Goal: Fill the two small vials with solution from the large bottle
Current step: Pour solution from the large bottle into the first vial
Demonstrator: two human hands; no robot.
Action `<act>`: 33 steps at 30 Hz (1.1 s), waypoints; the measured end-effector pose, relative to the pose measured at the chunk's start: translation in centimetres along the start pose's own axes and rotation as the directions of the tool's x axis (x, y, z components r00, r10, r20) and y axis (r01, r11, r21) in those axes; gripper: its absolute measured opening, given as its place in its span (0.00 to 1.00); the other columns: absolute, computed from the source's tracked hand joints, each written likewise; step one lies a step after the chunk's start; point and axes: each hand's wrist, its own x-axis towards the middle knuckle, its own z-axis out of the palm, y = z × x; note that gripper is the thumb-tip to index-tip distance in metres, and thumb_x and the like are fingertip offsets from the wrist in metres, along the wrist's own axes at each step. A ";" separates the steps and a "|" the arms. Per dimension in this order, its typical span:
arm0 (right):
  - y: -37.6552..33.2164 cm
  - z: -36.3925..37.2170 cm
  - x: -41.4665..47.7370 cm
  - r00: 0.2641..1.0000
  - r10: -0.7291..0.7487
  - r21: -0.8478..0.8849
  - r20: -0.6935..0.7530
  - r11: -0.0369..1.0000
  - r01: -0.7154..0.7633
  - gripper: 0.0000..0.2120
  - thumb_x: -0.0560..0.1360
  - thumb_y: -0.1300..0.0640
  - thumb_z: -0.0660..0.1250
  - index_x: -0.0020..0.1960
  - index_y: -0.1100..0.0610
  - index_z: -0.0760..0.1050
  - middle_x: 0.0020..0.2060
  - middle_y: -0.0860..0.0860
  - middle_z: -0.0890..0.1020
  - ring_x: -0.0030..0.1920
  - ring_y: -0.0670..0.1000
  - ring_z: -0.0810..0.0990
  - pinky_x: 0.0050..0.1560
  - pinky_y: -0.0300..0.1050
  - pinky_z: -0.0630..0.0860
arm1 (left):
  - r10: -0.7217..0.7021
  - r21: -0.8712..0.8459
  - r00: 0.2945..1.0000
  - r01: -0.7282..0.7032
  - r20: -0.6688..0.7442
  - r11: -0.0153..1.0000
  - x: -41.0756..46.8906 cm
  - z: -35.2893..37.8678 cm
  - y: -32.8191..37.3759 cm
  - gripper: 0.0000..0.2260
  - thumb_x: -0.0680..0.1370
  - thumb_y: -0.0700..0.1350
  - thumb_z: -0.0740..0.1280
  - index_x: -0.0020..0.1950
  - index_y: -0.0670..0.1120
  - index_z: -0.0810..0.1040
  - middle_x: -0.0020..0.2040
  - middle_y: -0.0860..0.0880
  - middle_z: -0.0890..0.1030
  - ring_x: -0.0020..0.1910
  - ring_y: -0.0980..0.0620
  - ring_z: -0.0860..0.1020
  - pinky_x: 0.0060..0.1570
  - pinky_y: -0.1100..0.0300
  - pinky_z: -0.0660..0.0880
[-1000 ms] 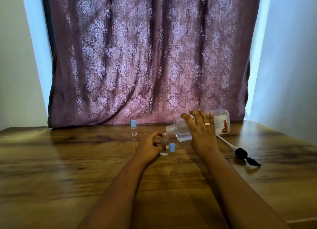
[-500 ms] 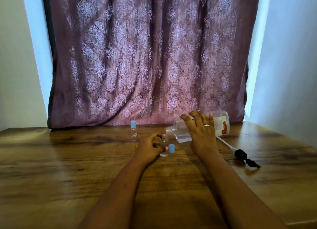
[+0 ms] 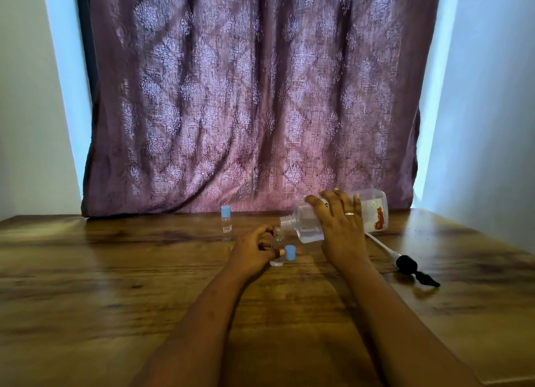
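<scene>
My right hand point(image 3: 341, 230) grips the large clear bottle point(image 3: 373, 210), tipped almost level with its open mouth pointing left. Clear liquid pools in its lower shoulder. The mouth sits right over a small open vial point(image 3: 278, 237), which my left hand point(image 3: 254, 249) holds upright on the wooden table point(image 3: 115, 285). That vial's blue cap point(image 3: 290, 252) lies just to its right, beside a small whitish stopper point(image 3: 277, 262). A second vial point(image 3: 226, 223) with a blue cap and a label stands further left, untouched.
A pump head point(image 3: 408, 266) with a black nozzle and long white tube lies on the table right of my right hand. A purple patterned curtain point(image 3: 249, 97) hangs behind the table's far edge. Pale walls flank both sides.
The bottle stays tipped over the open vial and both hands keep their grip. Only the camera view shifts slightly.
</scene>
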 end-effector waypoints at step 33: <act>0.1 -0.1 -0.1 1.000 -0.006 -0.002 -0.003 1.000 0.006 0.42 0.55 0.68 0.75 0.66 0.50 0.66 0.63 0.57 0.73 0.68 0.63 0.65 0.71 0.59 0.48 | -0.028 -0.005 1.000 0.028 -0.007 1.000 -0.3 0.0 0.7 0.15 0.73 0.41 0.75 0.50 0.59 0.75 0.50 0.52 0.85 0.49 0.50 0.83 0.54 0.44 0.80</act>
